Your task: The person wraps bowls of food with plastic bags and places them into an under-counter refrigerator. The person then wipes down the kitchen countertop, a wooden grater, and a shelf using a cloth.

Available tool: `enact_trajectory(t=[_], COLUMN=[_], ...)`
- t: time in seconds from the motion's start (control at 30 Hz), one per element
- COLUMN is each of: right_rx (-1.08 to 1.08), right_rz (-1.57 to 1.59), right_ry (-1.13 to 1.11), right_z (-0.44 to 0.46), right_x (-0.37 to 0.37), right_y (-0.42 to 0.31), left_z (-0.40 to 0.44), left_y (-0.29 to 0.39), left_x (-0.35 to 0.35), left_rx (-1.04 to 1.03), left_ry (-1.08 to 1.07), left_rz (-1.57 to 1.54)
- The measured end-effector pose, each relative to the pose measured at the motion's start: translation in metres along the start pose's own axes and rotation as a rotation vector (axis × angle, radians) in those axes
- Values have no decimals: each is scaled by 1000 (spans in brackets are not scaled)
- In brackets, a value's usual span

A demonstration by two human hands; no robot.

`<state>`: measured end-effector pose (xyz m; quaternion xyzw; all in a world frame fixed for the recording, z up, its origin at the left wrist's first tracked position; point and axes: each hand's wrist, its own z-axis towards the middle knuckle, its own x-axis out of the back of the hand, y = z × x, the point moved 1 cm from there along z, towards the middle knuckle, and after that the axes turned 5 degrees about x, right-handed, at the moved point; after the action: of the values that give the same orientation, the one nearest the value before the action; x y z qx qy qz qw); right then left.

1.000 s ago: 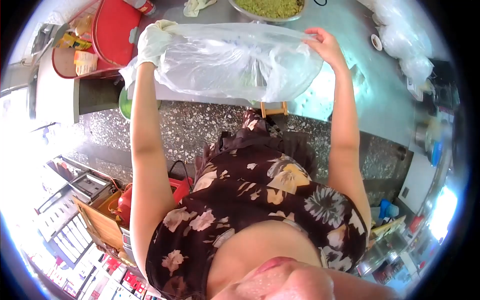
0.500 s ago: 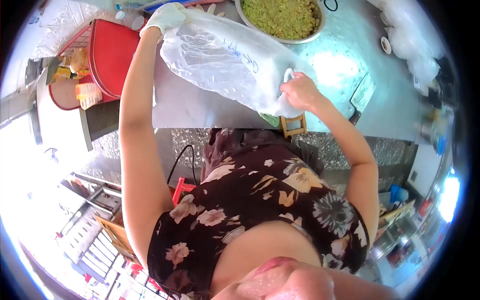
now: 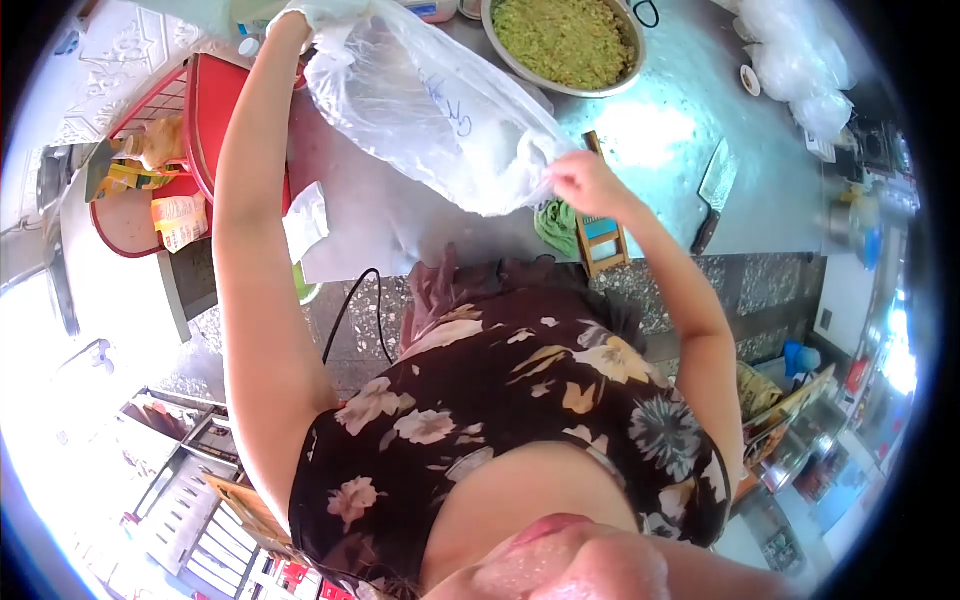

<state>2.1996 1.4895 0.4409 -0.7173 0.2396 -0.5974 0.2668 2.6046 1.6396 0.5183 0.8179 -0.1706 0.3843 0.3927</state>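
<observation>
Holding a plastic bag [image 3: 430, 120] above the bench [image 3: 370, 220], we clasp its 10 o'clock end in the grip of our gloved left hand [image 3: 335, 12] and pinch its 4 o'clock end with the bare right hand [image 3: 590, 183]. From that hand, we locate the bowl [image 3: 585, 93] at 12 o'clock, the cleaver [image 3: 716, 185] at 3 o'clock and the green cloth [image 3: 555, 228] at 7 o'clock

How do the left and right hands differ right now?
The left hand wears a pale glove; the right hand is bare. The left is cut by the picture's top edge; the right sits well inside it, nearer the body. Both hold the same translucent plastic bag.
</observation>
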Motion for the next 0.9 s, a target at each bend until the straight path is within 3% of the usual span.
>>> enact_trajectory(t=[0.07, 0.17, 0.2, 0.27, 0.3, 0.37, 0.4, 0.43, 0.5, 0.53, 0.6, 0.63, 0.67, 0.7, 0.73, 0.8, 0.87, 0.9], right_rx=[-228, -12, -169, 9, 3, -248, -264, -427, -639, -633, -691, -353, -175, -1, 43, 39, -263, -330], right_rz=[707, 1853, 1908, 2065, 2062, 1938, 1936, 1833, 1498, 1499, -114, -204, -157, -108, -86, 7, -208, -96], right_ry=[178, 471, 622, 536, 543, 718, 712, 717, 628, 639, 748, 933, 847, 761, 543, 392, -161, -96], right_z=[1, -6, -2, -1, 0, 2, -1, 1, 1, -4, -12, -7, 5, 21, 34, 44, 49, 37], right_x=[30, 50, 58, 66, 62, 47, 46, 45, 47, 47, 57, 65, 75, 83, 82, 77, 72, 73], right_y=[-17, 19, 14, 9, 15, 46, 59, 69, 89, 95, 92, 81, 53, 24, 13, 26, 68, 86], left_z=[-19, -54, -69, -90, -85, -78, -70, -61, -48, -43, -32, -31, -32, -35, -33, -25, -7, 9], left_y=[14, 48, 61, 99, 92, 89, 84, 78, 70, 69, 73, 84, 94, 102, 113, 135, 134, 128], left_x=[14, 29, 30, 22, 6, -48, -83, -118, -139, -143, -143, -139, -135, -132, -135, -138, -146, -153], left_rx=[-31, -106, -137, -329, -283, -387, -440, -495, -470, -419, -374, -404, -434, -493, -498, -590, -608, -521], left_ry=[-1, 22, 30, 37, 9, 15, 55, 106, 168, 57, -52, -137, -222, -122, -129, -75, 34, -45], left_rz=[57, 97, 67, -605, -445, -47, 180, 403, 627, 564, 502, 435, 368, 340, 349, 126, 148, 349])
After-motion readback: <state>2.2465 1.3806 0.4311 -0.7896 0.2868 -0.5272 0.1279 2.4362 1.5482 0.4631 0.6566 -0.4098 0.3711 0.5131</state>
